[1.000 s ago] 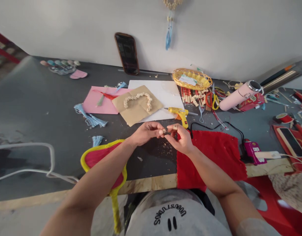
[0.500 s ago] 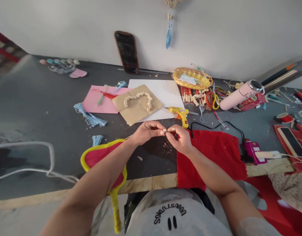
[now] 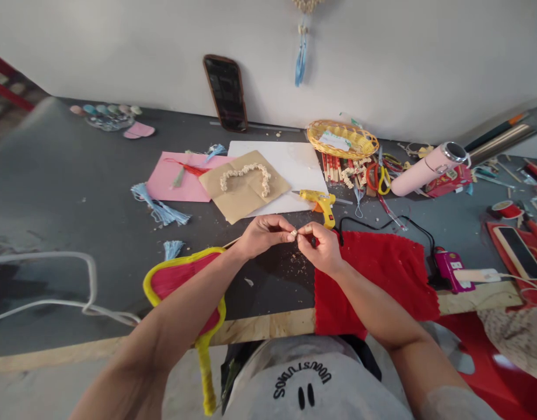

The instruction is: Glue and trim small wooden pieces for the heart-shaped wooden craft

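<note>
Over the bench, my left hand [image 3: 265, 235] is closed in a pinch on a small cream-coloured piece [image 3: 293, 233]. My right hand [image 3: 320, 246] meets it from the other side, thumb and forefinger pinched at the piece's edge. Fingertips cover most of it, so its exact kind is unclear. A thin pale stick [image 3: 232, 242] pokes out behind my left wrist; whether it joins the piece is hidden. Beyond my hands, a curved string of cream bead-like bits [image 3: 246, 170] lies on brown paper [image 3: 233, 204]. A yellow glue gun [image 3: 320, 204] rests just past my right hand.
Red cloth [image 3: 377, 280] lies under my right forearm, a yellow-edged pink fan [image 3: 176, 280] under my left. Blue tassels [image 3: 161, 207] are at left. A wicker basket [image 3: 360, 146], scissors [image 3: 377, 178] and pink flask [image 3: 426, 170] stand back right. A black cord [image 3: 391, 220] crosses there.
The dark bit between my fingertips a second ago is out of sight; a cream piece shows there now. The thin stick has appeared behind my left wrist. My hands have barely shifted.
</note>
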Motion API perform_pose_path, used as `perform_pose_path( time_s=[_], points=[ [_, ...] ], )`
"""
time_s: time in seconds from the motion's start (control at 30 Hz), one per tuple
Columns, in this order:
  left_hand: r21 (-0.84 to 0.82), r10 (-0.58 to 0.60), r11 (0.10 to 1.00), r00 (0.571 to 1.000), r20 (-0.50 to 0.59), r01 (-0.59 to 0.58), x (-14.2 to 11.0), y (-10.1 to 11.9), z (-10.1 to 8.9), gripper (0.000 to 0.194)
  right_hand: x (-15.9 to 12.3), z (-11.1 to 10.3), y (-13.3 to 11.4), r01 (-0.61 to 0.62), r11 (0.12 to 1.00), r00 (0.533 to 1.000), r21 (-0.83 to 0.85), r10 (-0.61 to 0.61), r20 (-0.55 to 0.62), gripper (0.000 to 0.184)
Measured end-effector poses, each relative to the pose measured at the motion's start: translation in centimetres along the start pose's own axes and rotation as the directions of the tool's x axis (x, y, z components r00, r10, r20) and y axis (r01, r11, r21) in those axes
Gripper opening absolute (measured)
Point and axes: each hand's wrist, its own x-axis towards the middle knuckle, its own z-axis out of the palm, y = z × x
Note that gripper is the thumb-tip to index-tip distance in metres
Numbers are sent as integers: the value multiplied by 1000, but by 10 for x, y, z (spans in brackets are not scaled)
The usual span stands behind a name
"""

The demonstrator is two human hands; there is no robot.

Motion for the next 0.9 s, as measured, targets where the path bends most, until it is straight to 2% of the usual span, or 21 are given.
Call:
perform_pose_path(
  time_s=[0.2,0.33,0.43,0.57,0.8,0.9],
  points=[
    [-37,-36,999,999,-3,36,-1,0,1,27,1,-1,1,1,1000,1000,-13,-1,-5,6],
    [-78,-82,993,996,42,85,0,0,0,29,2,-3,-1,15,1000,1000,21,-15,17,9],
    [-85,-112,989,991,80,118,0,0,-1,34,1,-5,0,-11,999,1000,51,10,18,13],
    [-90,-137,986,987,80,144,-1,2,-2,37,-2,-6,8,-57,993,998,105,58,-4,20],
    [-100,-162,980,982,98,172,-1,2,-3,38,-3,-8,11,-45,993,999,113,47,-16,34],
    [-90,-165,981,981,102,174,-1,2,-4,39,-2,-9,6,9,997,1000,77,-9,-5,28]
  ],
)
